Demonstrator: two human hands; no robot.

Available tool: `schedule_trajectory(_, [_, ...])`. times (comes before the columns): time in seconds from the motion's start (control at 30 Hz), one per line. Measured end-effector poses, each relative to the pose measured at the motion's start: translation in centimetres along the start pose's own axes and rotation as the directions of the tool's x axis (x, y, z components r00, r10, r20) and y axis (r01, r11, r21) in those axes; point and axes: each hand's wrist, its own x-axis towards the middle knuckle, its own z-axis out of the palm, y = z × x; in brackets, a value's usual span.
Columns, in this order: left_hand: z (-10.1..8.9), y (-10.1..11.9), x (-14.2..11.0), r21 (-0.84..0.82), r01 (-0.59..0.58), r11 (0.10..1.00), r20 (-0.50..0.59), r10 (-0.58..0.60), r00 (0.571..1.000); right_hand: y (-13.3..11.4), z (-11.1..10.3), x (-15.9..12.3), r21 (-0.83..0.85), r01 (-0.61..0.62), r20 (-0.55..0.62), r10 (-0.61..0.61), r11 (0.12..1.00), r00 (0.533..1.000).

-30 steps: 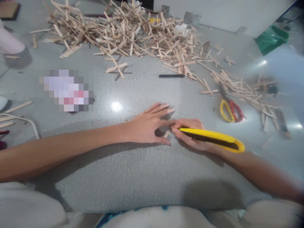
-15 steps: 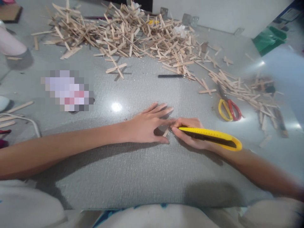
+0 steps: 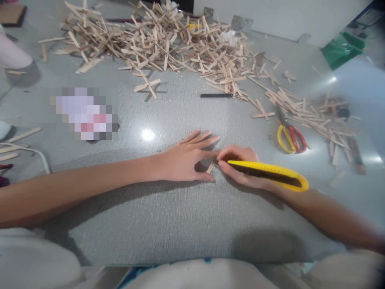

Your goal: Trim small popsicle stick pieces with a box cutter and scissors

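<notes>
My left hand (image 3: 189, 156) lies palm down on the table, fingers stretched out and spread. Its thumb and index finger rest at either end of a small wooden stick piece (image 3: 211, 167), which shows in the gap between them. My right hand (image 3: 240, 164) is closed around a yellow and black utility knife (image 3: 270, 173), its handle pointing back over the wrist. The blade end is at the stick piece, close to my left index fingertip; the blade itself is mostly hidden by the fingers.
A large heap of wooden craft sticks (image 3: 168, 44) spreads across the back. Scissors (image 3: 290, 136) with yellow and red handles lie to the right. Farther back is a thin dark strip (image 3: 217, 95). A blurred-out object (image 3: 86, 114) lies left, and a white cable (image 3: 42, 154) near the left edge.
My right hand and the utility knife have shifted very slightly, with the handle end a little farther right. My left hand and the stick piece look unmoved.
</notes>
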Motion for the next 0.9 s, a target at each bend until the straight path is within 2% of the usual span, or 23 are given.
schedule_trajectory(0.1, [-0.1,0.0,0.0,0.013,0.002,1.0,0.0,-0.002,1.0,-0.1,-0.3,0.1,0.194,-0.164,-0.041,0.175,0.967,0.984])
schedule_trajectory(0.2, [-0.2,-0.2,-0.1,0.024,-0.005,1.0,-0.011,0.005,1.0,0.2,-0.4,0.3,0.377,-0.252,-0.1,0.31,0.891,0.946])
schedule_trajectory(0.33, [-0.3,-0.4,0.0,0.034,-0.001,0.999,-0.013,0.002,1.0,0.9,-0.3,0.5,0.446,-0.336,-0.116,0.425,0.83,0.897])
schedule_trajectory(0.43, [-0.3,-0.5,0.0,0.039,-0.001,0.999,-0.013,0.001,1.0,1.2,-0.2,0.6,0.478,-0.339,-0.134,0.449,0.81,0.884])
schedule_trajectory(0.6, [-0.2,-0.6,0.0,0.058,-0.005,0.998,-0.032,0.007,0.999,1.3,-0.3,1.0,0.675,-0.315,-0.095,0.502,0.667,0.86])
schedule_trajectory(0.77, [-0.3,-0.4,-0.1,0.101,0.007,0.995,-0.011,-0.006,1.0,1.5,-0.4,1.3,0.635,-0.318,-0.067,0.46,0.704,0.885])
schedule_trajectory(0.9, [-0.4,-0.3,-0.1,0.095,-0.001,0.995,-0.018,0.003,1.0,1.6,-0.4,1.1,0.648,-0.299,-0.095,0.463,0.7,0.881])
